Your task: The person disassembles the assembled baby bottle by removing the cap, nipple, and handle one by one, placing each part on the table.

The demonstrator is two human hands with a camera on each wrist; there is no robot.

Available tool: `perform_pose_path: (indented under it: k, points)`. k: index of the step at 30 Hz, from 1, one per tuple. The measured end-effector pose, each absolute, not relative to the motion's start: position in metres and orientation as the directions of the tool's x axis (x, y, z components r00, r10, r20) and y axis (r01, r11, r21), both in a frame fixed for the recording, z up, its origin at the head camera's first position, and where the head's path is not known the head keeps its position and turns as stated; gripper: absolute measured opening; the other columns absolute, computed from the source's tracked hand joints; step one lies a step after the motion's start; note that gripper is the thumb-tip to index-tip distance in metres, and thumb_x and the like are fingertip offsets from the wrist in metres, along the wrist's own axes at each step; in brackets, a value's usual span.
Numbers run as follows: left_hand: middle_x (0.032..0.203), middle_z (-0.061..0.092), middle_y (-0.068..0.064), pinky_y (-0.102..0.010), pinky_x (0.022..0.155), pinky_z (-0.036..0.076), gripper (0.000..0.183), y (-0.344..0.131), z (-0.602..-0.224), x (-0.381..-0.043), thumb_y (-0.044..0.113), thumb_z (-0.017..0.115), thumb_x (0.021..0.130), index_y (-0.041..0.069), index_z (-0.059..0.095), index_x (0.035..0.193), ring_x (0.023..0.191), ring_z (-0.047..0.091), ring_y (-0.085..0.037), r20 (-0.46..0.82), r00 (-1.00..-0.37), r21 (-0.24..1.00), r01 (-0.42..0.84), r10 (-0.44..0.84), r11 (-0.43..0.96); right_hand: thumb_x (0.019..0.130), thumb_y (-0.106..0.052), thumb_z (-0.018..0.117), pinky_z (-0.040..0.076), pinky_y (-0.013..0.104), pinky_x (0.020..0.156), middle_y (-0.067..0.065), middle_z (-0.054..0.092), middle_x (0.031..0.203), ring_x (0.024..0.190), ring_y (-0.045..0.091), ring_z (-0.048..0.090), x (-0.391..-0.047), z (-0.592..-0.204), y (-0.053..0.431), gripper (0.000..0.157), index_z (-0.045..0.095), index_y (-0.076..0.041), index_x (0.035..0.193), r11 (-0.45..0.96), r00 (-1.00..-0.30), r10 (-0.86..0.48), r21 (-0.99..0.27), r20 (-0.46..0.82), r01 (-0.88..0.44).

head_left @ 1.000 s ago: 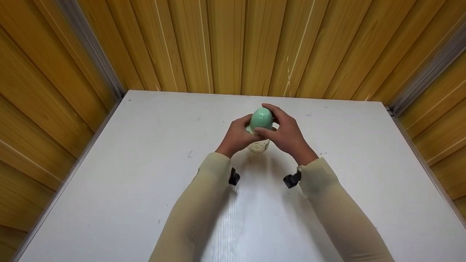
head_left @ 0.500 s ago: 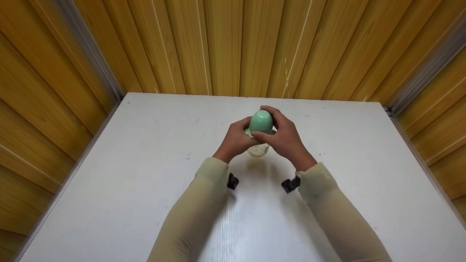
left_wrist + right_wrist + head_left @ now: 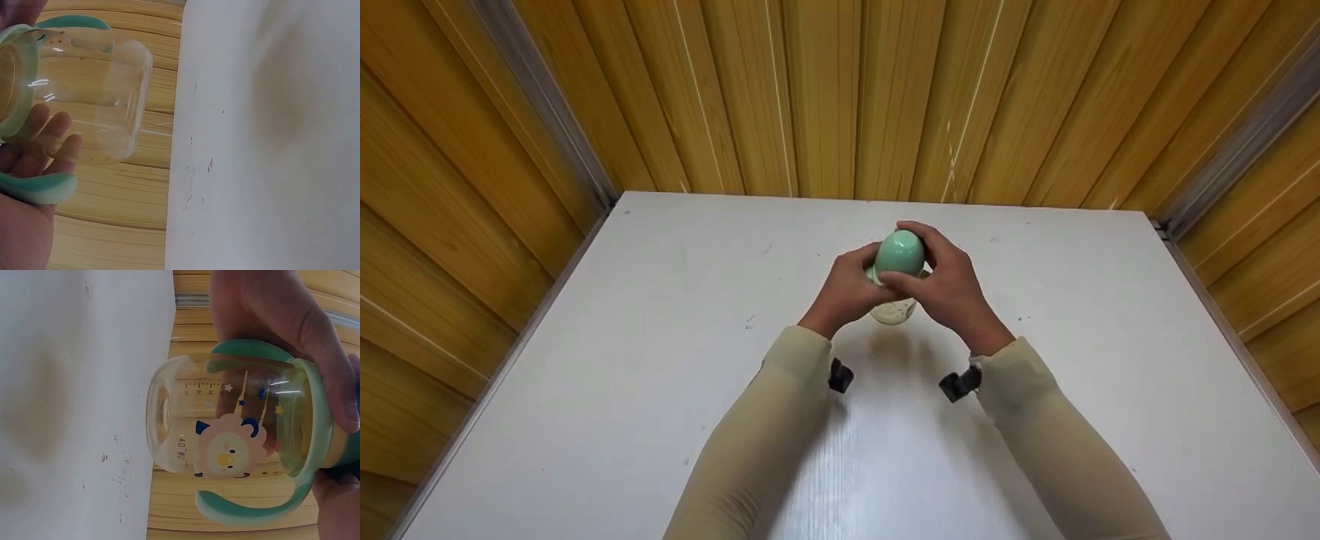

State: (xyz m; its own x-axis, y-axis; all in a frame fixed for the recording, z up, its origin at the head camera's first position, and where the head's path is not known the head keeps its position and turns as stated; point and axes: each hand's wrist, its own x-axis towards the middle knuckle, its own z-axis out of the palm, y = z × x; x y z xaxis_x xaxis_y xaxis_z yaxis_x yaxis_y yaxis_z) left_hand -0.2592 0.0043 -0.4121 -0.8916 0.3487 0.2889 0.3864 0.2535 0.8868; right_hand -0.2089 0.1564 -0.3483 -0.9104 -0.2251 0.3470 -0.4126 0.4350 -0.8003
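A clear baby bottle (image 3: 892, 313) with a rounded green cap (image 3: 900, 253) is held upright above the table. My left hand (image 3: 851, 289) grips it around the collar and handle area; in the left wrist view several fingertips (image 3: 70, 147) touch the clear body beside a green handle (image 3: 42, 188). My right hand (image 3: 956, 289) holds the cap between thumb and fingers, the thumb in front. In the right wrist view the bottle's body (image 3: 225, 439) shows a cartoon animal, stars and measuring marks, with a second green handle (image 3: 253, 514). The cap's lower rim is partly hidden by fingers.
The white tabletop (image 3: 622, 375) has small dark scuffs and carries the bottle's shadow. Yellow wood-look panels (image 3: 825, 97) rise behind it and at both sides, with metal posts (image 3: 551, 97) in the corners. Small black cameras (image 3: 960, 384) sit at both wrists.
Both hands keep their hold on the bottle and cap. They sit slightly lower in the head view, mostly with a small shift of the camera.
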Motion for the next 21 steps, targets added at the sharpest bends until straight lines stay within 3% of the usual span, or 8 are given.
perform_pose_path:
  k: [13,21]
  points:
    - [0.106,0.063,0.009,-0.03,0.083,0.048,0.049,0.001,-0.395,-0.241,0.038,0.077,0.068,0.025,0.06,0.112,0.096,0.057,-0.01,0.236,-0.894,0.912,0.338,0.38,0.231,0.075,-0.022,0.074,0.042,0.035,0.098,0.006,0.054,0.123,0.114,0.015,0.053,-0.207,-0.348,0.158,0.056,0.049,-0.012,0.125,0.407,-0.892,-0.25,-0.795,0.376,-0.449]
    - [0.106,0.063,0.009,-0.029,0.084,0.048,0.048,-0.002,-0.389,-0.235,0.039,0.077,0.068,0.024,0.061,0.111,0.096,0.056,-0.009,0.233,-0.881,0.909,0.348,0.411,0.231,0.074,-0.021,0.075,0.041,0.038,0.099,0.005,0.056,0.121,0.113,0.016,0.053,-0.206,-0.349,0.16,0.055,0.05,-0.011,0.123,0.402,-0.893,-0.27,-0.8,0.36,-0.445]
